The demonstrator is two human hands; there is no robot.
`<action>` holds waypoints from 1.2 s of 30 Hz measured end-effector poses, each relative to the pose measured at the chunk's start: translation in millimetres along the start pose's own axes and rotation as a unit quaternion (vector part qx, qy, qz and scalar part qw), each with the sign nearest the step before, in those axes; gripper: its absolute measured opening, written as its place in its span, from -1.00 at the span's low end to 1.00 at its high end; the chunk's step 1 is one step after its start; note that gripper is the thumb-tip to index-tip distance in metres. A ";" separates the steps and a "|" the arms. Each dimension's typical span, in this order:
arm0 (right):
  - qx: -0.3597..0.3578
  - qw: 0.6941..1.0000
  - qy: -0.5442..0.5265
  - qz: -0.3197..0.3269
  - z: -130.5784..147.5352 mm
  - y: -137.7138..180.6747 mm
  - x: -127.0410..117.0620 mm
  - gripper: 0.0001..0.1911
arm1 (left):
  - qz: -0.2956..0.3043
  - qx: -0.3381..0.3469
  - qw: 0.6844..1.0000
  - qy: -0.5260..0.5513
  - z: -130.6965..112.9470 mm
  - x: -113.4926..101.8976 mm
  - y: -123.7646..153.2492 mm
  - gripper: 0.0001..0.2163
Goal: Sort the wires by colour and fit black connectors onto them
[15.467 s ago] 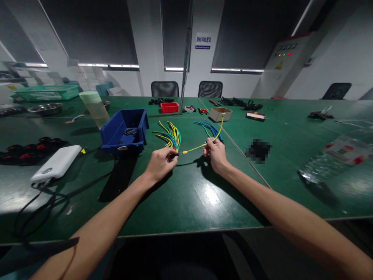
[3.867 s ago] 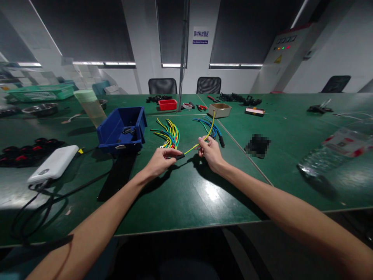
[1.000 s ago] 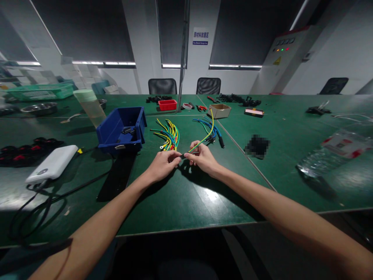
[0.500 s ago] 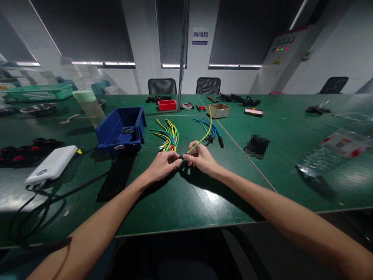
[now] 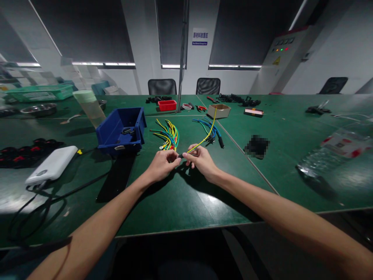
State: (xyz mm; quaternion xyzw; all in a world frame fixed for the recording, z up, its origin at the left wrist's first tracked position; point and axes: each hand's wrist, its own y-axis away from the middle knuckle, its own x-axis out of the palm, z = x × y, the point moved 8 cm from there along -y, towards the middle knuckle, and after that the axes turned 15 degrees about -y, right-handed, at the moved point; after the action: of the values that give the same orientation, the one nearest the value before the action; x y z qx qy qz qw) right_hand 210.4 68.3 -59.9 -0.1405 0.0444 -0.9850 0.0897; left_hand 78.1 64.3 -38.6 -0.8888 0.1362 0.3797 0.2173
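I see left fingers (image 5: 175, 161) pinching one end of a black sleeve (image 5: 180, 156), right fingers (image 5: 189, 157) the other, yellow-green wire (image 5: 209, 135) slanting away rightward.

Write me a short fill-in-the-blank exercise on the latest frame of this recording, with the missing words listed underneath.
The left hand and right hand meet at a small tube coloured ____.
A mostly yellow wire curves up from the ____ hand.
The open bin nearest the left hand is coloured ____.
The small plastic tray beside the metal pole is coloured ____.
Missing words: black; right; blue; red.
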 end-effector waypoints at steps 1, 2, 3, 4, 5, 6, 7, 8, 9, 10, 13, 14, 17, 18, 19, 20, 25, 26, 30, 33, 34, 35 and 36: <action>0.003 1.000 -0.007 -0.011 0.2 1.2 0.9 -0.60 | -0.004 0.000 1.000 0.002 -0.6 -0.4 0.2 -0.77; 0.008 1.000 -0.015 -0.019 0.2 2.4 2.2 -0.61 | -0.009 -0.001 1.000 0.004 -0.9 -0.8 0.5 -0.77; 0.013 0.999 -0.023 -0.023 -0.1 3.4 3.8 -0.61 | -0.015 -0.003 1.000 0.007 -1.1 -1.1 0.9 -0.77; 0.019 0.999 -0.029 -0.023 -0.6 4.2 5.6 -0.61 | -0.021 -0.004 1.000 0.008 -1.1 -1.3 1.4 -0.77; 0.023 0.999 -0.033 -0.020 -1.1 4.7 7.3 -0.61 | -0.026 -0.005 1.000 0.009 -1.1 -1.2 1.9 -0.78; 0.025 0.999 -0.033 -0.016 -1.4 4.9 8.7 -0.61 | -0.030 -0.004 1.000 0.009 -1.1 -1.1 2.4 -0.78; 0.025 0.999 -0.031 -0.011 -1.8 4.8 9.7 -0.61 | -0.032 -0.004 0.999 0.007 -1.3 -0.7 2.8 -0.79; 0.023 0.999 -0.027 -0.005 -2.0 4.3 10.2 -0.61 | -0.034 -0.003 0.999 0.004 -1.6 -0.2 3.1 -0.79; 0.020 1.000 -0.021 0.000 -2.2 3.6 10.2 -0.61 | -0.035 -0.002 0.999 0.000 -2.1 0.1 3.3 -0.79; 0.016 1.000 -0.014 0.004 -2.3 2.7 9.7 -0.61 | -0.035 -0.002 0.999 -0.006 -2.9 0.3 3.3 -0.80; 0.001 1.000 0.001 0.010 -1.2 -0.3 6.7 -0.61 | -0.040 0.001 0.999 -0.025 -7.1 -0.5 2.9 -0.81; -0.006 1.000 0.003 0.012 -0.3 -1.1 5.8 -0.61 | -0.042 0.002 0.999 -0.031 -8.9 -1.1 2.7 -0.82; -0.011 1.000 0.003 0.011 1.6 -2.7 3.8 -0.60 | -0.051 0.011 0.998 -0.044 -13.6 -2.4 2.6 -0.83; -0.009 1.000 0.003 0.009 1.8 -2.9 3.5 -0.59 | -0.053 0.015 0.997 -0.048 -14.6 -2.6 2.8 -0.83; -0.006 1.000 0.005 0.008 2.0 -3.0 3.2 -0.58 | -0.056 0.019 0.997 -0.052 -15.2 -2.7 3.1 -0.83; -0.005 1.000 0.007 0.006 2.3 -3.1 3.1 -0.56 | -0.058 0.023 0.997 -0.055 -15.6 -2.6 3.4 -0.83; -0.015 1.000 0.020 0.003 5.2 -4.7 2.1 -0.50 | -0.062 0.032 0.995 -0.070 -15.2 -3.2 4.2 -0.81; -0.018 1.000 0.024 0.002 5.5 -5.4 1.3 -0.50 | -0.061 0.030 0.995 -0.072 -15.0 -3.5 4.2 -0.81; -0.024 0.999 0.043 0.001 4.6 -8.3 -2.8 -0.49 | -0.058 0.014 0.996 -0.072 -12.8 -4.9 3.8 -0.80; -0.025 0.998 0.055 0.004 3.6 -10.0 -5.1 -0.49 | -0.054 0.008 0.996 -0.068 -11.2 -4.9 3.6 -0.80; -0.026 0.998 0.059 0.005 3.5 -10.3 -5.7 -0.50 | -0.052 0.007 0.996 -0.065 -10.8 -4.6 3.5 -0.80; -0.025 0.998 0.061 0.005 3.4 -10.5 -6.1 -0.51 | -0.051 0.006 0.997 -0.061 -10.3 -4.4 3.3 -0.79; -0.023 0.998 0.063 0.005 3.3 -10.6 -6.2 -0.53 | -0.050 0.005 0.997 -0.056 -9.8 -4.1 3.2 -0.79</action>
State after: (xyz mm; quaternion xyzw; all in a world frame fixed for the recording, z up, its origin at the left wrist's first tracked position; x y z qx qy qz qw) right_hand 215.4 79.7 -57.3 -0.0799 0.0732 -0.9902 0.0881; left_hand 80.0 57.0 -30.5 -0.8709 0.0811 0.4168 0.2472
